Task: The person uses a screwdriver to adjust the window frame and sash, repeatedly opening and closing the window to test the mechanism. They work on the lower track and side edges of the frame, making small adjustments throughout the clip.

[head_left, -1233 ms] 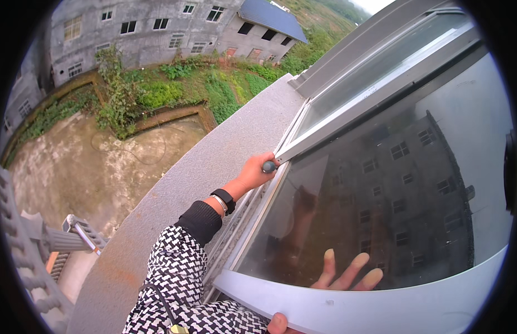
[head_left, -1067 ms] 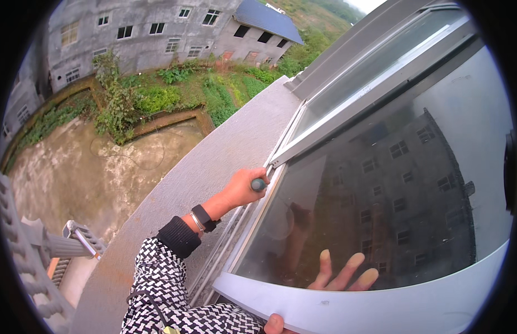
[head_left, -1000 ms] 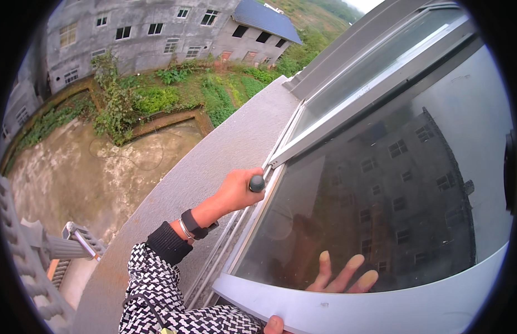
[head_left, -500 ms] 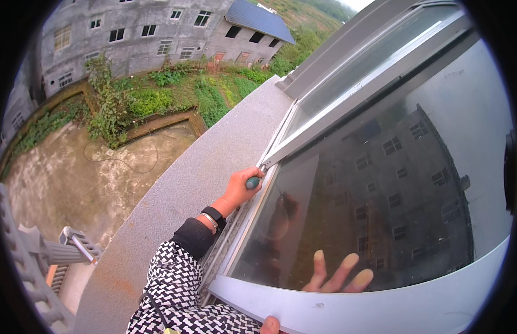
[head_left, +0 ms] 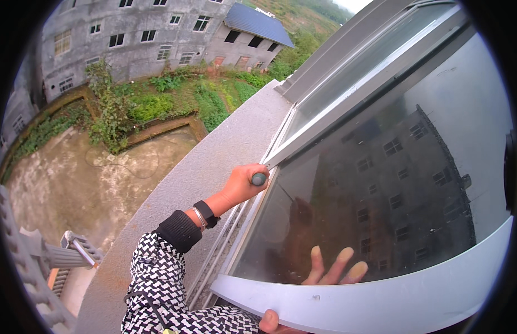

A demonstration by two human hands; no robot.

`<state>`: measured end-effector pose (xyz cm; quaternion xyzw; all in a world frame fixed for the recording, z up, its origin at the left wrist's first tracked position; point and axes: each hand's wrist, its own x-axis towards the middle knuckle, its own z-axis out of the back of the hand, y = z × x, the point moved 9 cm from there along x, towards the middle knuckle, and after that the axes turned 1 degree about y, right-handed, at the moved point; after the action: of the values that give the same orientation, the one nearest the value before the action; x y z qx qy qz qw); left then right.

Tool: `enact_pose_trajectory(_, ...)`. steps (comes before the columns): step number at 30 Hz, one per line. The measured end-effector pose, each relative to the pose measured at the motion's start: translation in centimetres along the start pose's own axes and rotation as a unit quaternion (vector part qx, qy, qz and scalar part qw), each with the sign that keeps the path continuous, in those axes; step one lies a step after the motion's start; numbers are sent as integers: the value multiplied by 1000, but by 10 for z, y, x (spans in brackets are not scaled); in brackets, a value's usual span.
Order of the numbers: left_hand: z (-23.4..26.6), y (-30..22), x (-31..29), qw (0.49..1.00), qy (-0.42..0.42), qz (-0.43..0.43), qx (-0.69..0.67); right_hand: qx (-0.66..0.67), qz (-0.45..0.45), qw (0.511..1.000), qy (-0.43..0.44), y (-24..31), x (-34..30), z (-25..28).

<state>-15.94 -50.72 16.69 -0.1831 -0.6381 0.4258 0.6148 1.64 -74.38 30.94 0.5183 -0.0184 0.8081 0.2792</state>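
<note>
My left hand is closed around a screwdriver whose rounded dark green handle end points toward me. Its shaft is hidden behind the fingers, by the corner where the window frame meets the sash. Below it, my right hand grips the lower edge of the tilted window sash, thumb on the near side. Three of its fingertips show pale, pressed flat against the dark glass. A dim reflection of the left hand lies in that glass.
Outside the window runs a rough grey ledge with a curved outer edge and a long drop beyond. Metal tracks line the sill. Balusters stand at lower left. Below are a concrete yard, plants and a grey building.
My left wrist has turned and its forearm swung a little left, with the screwdriver's end now facing me more squarely. The right-hand fingers sit slightly higher and further left in view.
</note>
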Motion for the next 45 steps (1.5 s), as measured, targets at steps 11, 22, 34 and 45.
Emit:
enact_pose_trajectory(11, 44, -42, -79, 974, 205, 96, -23, 5, -21, 1000, 21, 2, -2, -4)
enact_pose_trajectory(22, 6, 24, -19, 999, 26, 46, 9, 29, -34, 998, -46, 10, 7, 1)
enact_pose_trajectory(34, 68, -90, -80, 961, 236, 143, -6, 63, -73, 989, -108, -9, -13, -1)
enact_pose_trajectory(45, -29, 24, 1, 993, 71, 28, 87, -85, -26, 996, -9, 14, 23, -7)
